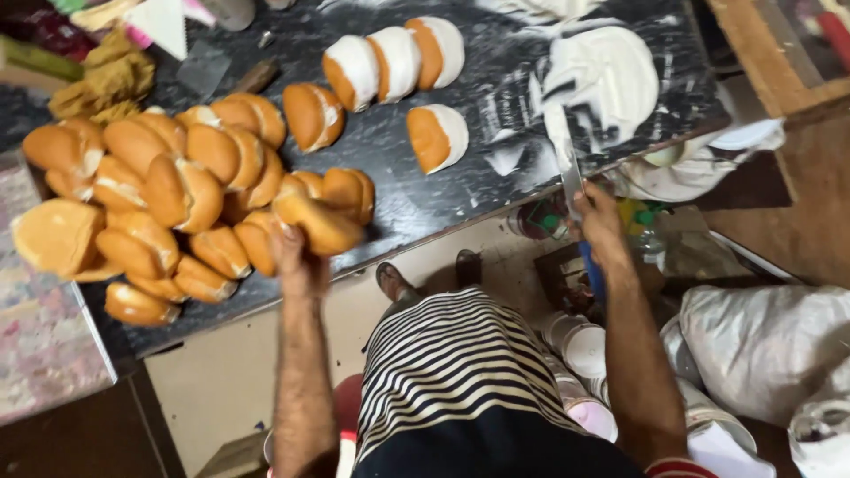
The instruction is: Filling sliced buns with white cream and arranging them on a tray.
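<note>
- You are standing at a dark, marbled bench [416,199], its top running slantwise under you, smeared white with cream toward its far right corner.
- Your left hand [297,261] is closing around a golden bun [319,226] at the bench's near edge, right beside the big bun pile [159,190] that is crowding the left end.
- Your right hand [600,221] is gripping a blue-handled palette knife [567,168], its blade lying against the cream mound [606,80] near the right edge.
- Three cream-filled buns [394,60] are sitting in a row along the far edge, with a fourth filled bun [438,137] alone in the middle of the bench.
- A split bun [312,115] is resting between the pile and that row.
- Yellow crumpled cloth [102,80] is lying at the far left corner.
- Under the bench's right end, stacked white tubs [584,350] and bulky white sacks [766,345] are crowding the tiled floor [226,376].
- A patterned cloth [40,345] is covering the surface beside the bench's left end.
</note>
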